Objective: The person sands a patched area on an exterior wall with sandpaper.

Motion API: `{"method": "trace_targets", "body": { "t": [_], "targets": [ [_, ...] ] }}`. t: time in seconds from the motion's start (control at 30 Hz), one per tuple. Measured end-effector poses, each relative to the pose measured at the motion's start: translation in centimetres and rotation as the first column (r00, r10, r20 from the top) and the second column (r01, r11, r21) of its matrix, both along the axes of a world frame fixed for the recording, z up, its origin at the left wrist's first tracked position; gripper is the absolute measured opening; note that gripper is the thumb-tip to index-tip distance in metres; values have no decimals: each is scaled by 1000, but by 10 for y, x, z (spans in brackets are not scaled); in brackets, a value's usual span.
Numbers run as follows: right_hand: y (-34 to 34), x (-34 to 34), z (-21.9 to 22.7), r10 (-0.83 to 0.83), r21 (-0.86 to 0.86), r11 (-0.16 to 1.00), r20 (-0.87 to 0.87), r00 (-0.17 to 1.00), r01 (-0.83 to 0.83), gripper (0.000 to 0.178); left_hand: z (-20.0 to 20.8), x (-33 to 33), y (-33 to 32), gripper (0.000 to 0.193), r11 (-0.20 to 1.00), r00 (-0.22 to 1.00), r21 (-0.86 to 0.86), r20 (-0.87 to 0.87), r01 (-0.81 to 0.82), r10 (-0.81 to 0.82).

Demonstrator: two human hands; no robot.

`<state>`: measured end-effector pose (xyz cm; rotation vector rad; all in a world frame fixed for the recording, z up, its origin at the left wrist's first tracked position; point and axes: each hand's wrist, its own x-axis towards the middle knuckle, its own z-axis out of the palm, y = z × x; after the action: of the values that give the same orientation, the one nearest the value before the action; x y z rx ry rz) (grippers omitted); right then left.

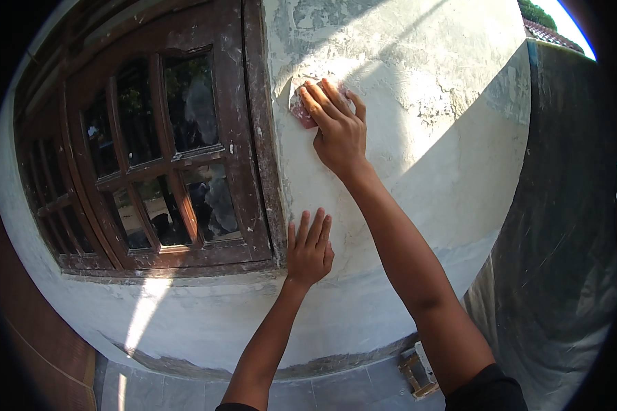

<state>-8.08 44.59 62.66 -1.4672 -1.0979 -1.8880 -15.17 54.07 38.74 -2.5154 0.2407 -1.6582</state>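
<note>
My right hand (341,133) is pressed against the plastered wall (452,198), high up beside the window. Under its fingers lies a reddish piece of sandpaper (301,111), whitened with dust; the rest of it is hidden by the hand. Lower down, my left hand (309,257) rests flat on the same wall, fingers stretched upward and holding nothing. It is close to the lower right corner of the brown wooden window frame (266,205). The plaster is pale and patchy, rougher in the sunlit part to the right of my right hand.
Brown window sashes with glass panes (192,103) fill the left side. A dark hanging sheet (562,198) covers the right. At the wall's foot, a small wooden stool-like object (418,370) stands on the grey tiled floor (336,392). A brown panel (38,329) is at lower left.
</note>
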Motion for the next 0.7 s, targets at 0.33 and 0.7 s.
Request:
{"method": "trace_targets", "body": {
  "t": [0.33,0.7],
  "targets": [
    [-209,-13,-351,-117,-368,923,-554,824,-116,49,-134,-65,-111,65,934,929,-355,-328,45,-170],
    [-537,-175,-635,273,115,913,-885,-377,392,31,-351,-86,-385,77,720,447,-649,-735,-245,-510]
  ]
}}
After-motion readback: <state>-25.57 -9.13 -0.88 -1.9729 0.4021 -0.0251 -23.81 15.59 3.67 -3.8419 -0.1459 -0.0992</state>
